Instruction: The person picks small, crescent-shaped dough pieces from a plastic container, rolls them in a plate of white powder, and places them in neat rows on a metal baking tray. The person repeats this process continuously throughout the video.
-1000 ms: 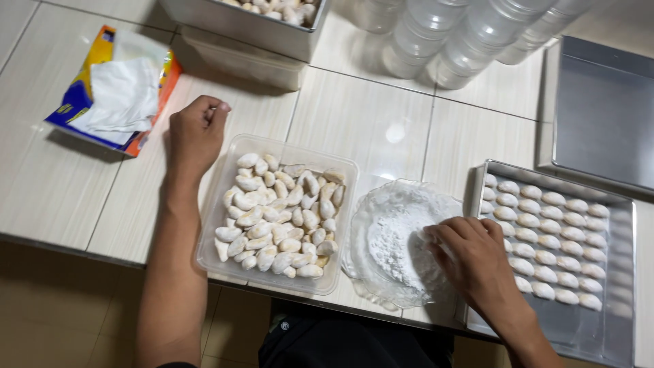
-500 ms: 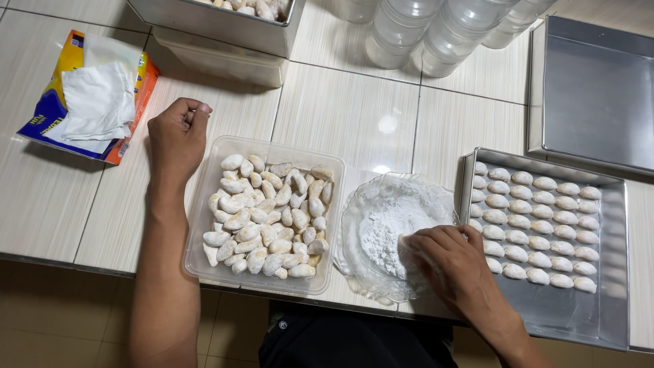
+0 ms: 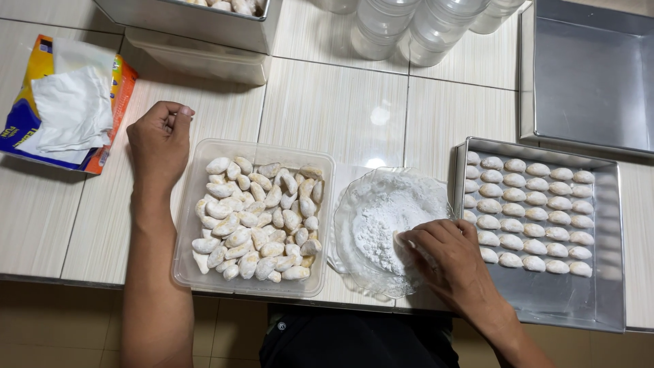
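My left hand [image 3: 159, 140] rests loosely curled on the tiled counter, just beyond the far left corner of a clear plastic tub [image 3: 189, 225] full of pale crescent cookies [image 3: 259, 218]. It holds nothing. My right hand [image 3: 451, 259] reaches into a clear glass dish [image 3: 349, 204] of white powder [image 3: 381, 221], with its fingertips pressed on a small pale cookie at the powder's edge. Right of the dish, a metal tray [image 3: 599, 300] carries neat rows of powdered cookies [image 3: 531, 211].
A torn tissue pack [image 3: 61, 102] lies at the far left. A metal pan on a plastic tub [image 3: 197, 34] stands at the back, with clear plastic jars [image 3: 409, 27] beside it. Another metal tray [image 3: 593, 75] sits at the back right. The counter edge runs along the near side.
My right hand has slid left from the tray side into the powder dish. My left hand has stayed put.
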